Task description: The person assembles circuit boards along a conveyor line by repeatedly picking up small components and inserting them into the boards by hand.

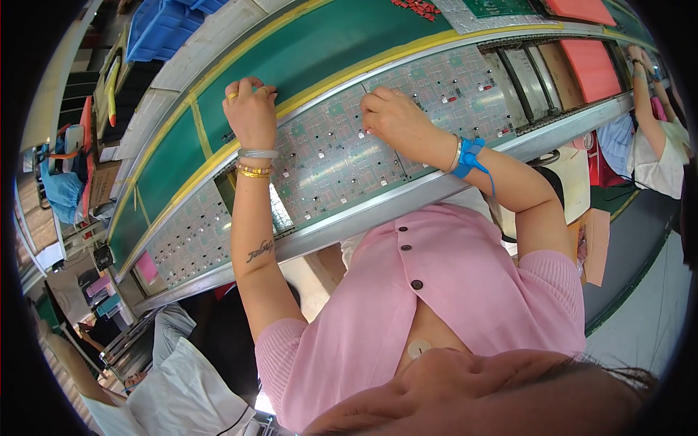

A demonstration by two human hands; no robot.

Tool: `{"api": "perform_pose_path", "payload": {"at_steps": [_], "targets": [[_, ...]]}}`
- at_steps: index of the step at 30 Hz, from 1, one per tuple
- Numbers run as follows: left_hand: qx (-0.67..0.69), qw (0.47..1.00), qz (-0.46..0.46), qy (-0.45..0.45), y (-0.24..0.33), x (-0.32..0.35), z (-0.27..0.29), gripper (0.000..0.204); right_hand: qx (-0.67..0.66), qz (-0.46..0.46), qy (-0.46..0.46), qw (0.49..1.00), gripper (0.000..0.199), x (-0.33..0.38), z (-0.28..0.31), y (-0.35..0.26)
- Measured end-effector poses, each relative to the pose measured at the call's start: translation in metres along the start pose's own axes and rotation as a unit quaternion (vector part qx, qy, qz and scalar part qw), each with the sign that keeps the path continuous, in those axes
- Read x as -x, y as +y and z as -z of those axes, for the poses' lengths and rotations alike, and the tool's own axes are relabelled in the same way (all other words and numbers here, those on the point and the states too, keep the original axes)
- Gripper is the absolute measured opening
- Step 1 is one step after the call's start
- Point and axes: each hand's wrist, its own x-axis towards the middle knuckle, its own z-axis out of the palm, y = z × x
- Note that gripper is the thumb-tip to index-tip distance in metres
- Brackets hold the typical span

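Note:
A long panel of pale grey-green circuit boards runs along a metal conveyor rail in front of me. My left hand rests curled on the far edge of the line, by the yellow stripe, with rings and bracelets on it. My right hand is pinched over the circuit board, fingertips pressed down on it; whether a small part is between them is too small to tell. A blue strap wraps my right wrist.
A green belt with yellow borders runs behind the boards. Pink sheets lie at the far right, where another person works. Blue bins stand at the upper left. A further person in white sits at the lower left.

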Motion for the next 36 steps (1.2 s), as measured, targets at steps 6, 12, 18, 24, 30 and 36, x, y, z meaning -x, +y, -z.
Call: {"api": "perform_pose_path", "payload": {"at_steps": [6,12,18,24,30,36], "targets": [[0.027,0.999,-0.015,0.026,0.003,0.002,0.016,0.009,-0.019,-0.027,-0.006,0.999,0.012,-0.001,0.021,0.016],[0.290,0.945,-0.143,-0.053,0.054,0.025,0.058,0.017,0.180,-0.275,0.107,0.938,0.014,-0.019,0.058,0.138],[0.374,0.886,-0.245,-0.120,0.093,0.060,0.048,0.016,0.139,-0.303,0.061,0.941,0.017,-0.026,0.062,0.131],[0.361,0.862,-0.332,-0.127,0.106,0.056,0.037,0.012,0.260,-0.267,0.112,0.921,0.013,-0.020,0.035,0.145],[0.358,0.847,-0.368,-0.137,0.112,0.050,0.034,0.021,0.190,-0.288,0.117,0.932,0.015,-0.020,0.044,0.141],[0.377,0.822,-0.402,-0.144,0.114,0.043,0.034,0.020,0.100,-0.316,0.119,0.936,0.014,-0.019,0.051,0.136]]}}
